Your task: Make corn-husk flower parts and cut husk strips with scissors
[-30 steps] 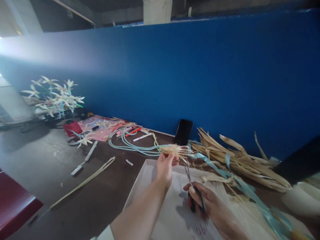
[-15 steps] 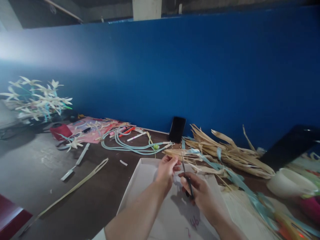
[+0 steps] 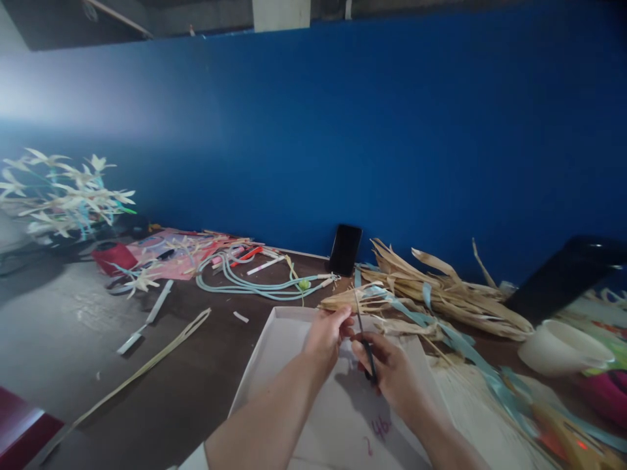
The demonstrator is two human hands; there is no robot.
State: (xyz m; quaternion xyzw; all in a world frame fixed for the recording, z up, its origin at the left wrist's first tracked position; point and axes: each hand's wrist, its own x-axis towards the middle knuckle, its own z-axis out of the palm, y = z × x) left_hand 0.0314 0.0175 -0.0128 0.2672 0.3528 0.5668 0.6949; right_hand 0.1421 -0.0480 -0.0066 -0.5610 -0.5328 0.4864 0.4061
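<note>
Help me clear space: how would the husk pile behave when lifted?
The husk pile is probably light, looking thin and dry throughout. Strips curling upward suggest some stiffness; the loose, splayed ends hint that pieces might slip out.

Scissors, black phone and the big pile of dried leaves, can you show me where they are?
Scissors point(image 3: 368, 357): head view, dark handle.
Black phone point(image 3: 345, 250): head view, middle of the screen.
Dried leaves point(image 3: 458, 311): head view, middle of the pile.
</note>
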